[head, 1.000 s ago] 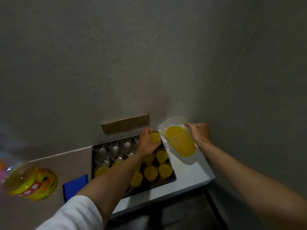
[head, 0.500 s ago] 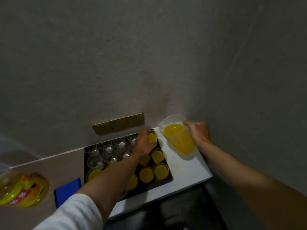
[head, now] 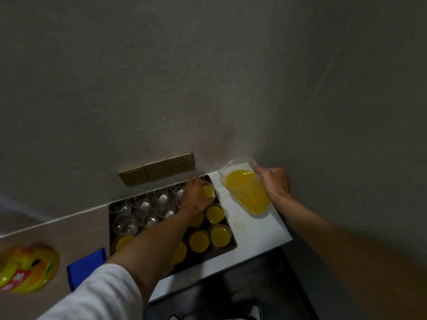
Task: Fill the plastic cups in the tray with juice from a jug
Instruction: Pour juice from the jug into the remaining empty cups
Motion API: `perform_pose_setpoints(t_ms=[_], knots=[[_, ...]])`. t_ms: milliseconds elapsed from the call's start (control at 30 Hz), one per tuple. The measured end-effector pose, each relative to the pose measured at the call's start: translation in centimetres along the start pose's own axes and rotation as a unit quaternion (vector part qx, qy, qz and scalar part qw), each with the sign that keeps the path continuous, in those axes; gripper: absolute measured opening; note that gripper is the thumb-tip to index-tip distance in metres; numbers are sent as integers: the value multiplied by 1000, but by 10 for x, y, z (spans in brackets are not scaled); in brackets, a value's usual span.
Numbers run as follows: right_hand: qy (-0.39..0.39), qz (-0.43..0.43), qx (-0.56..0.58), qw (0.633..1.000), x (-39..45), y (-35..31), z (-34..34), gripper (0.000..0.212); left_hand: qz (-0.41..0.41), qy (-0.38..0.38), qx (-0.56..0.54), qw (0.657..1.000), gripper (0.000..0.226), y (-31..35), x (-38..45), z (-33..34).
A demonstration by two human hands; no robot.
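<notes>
Head view: my left hand [head: 195, 197] grips a filled cup [head: 207, 191] over the tray [head: 231, 247]; my right hand [head: 275, 181] holds the jug [head: 247, 192].

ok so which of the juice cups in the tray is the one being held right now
The filled cup at the tray's far right corner, nearest the jug. The left hand grips it; the other filled cups stand untouched nearer the person.
</notes>
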State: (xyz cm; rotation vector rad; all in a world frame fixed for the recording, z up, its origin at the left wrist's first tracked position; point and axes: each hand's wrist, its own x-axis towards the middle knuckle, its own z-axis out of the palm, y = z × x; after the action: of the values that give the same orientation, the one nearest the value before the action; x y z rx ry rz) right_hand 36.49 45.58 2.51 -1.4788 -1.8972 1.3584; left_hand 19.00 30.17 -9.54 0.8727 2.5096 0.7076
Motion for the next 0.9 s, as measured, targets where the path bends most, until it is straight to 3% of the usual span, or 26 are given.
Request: perform_pose_setpoints(t_ms=[533,900], knots=[[-5,30,21,999,8,18,1,23,7,1,109,994,88,-6,9,21],[8,29,1,1000,16,36,4,32,-31,3,231,973,89,5,11,24]])
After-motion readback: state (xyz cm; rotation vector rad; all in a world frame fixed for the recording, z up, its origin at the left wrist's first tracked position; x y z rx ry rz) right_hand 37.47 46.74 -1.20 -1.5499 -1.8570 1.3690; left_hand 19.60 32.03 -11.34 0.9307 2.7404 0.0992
